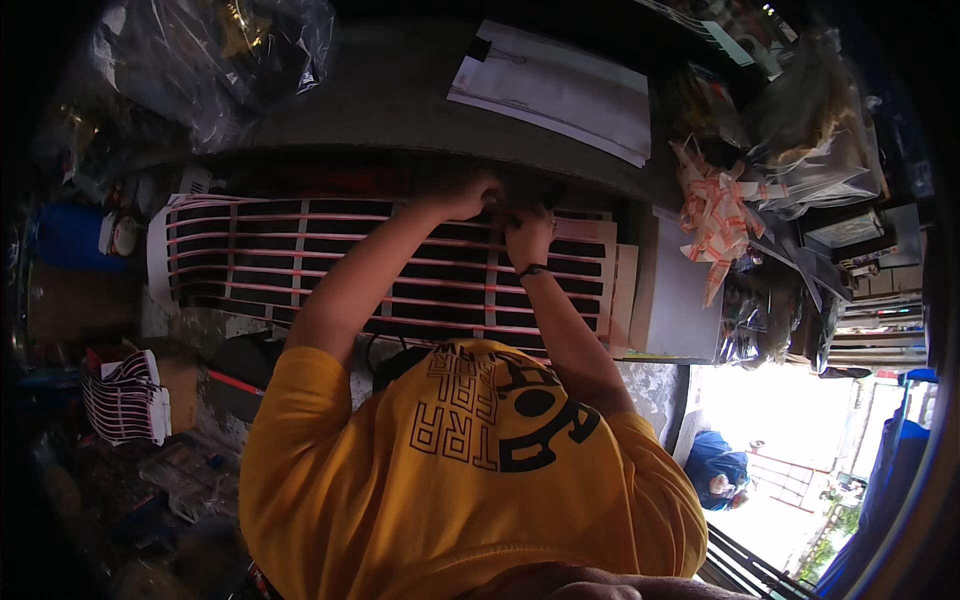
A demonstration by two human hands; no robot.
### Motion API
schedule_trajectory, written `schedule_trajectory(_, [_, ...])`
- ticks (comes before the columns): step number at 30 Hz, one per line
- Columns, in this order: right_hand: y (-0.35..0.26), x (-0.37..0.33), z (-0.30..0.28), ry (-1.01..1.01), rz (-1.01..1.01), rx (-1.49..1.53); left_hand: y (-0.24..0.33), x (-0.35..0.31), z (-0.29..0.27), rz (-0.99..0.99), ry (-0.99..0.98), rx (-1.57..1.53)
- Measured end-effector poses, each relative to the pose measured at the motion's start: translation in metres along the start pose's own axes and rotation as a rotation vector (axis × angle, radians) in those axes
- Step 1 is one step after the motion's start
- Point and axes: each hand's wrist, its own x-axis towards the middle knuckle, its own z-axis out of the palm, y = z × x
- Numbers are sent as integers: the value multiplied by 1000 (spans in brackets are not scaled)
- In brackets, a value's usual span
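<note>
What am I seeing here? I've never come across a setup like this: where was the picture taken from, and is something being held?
There is no robot, just a person in a yellow shirt working with bare hands. The single picture comes from a wide fisheye camera worn on the head, looking down, so straight edges bend toward the rim. The left hand and right hand are close together over a dark sheet with pale pink stripes. Shadow hides the fingertips, so I can't tell what, if anything, they hold. Beyond, clipped white papers lie on a dark surface.
</note>
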Motion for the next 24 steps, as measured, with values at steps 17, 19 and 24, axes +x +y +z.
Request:
schedule_trajectory(17, [13,33,-14,-346,-85,185,16,-39,39,-100,314,-226])
schedule_trajectory(19, [12,35,-14,-391,-57,243,14,-40,40,-91,315,-247])
schedule_trajectory(24, [11,32,-8,-340,-131,164,1,-35,51,-105,357,-250])
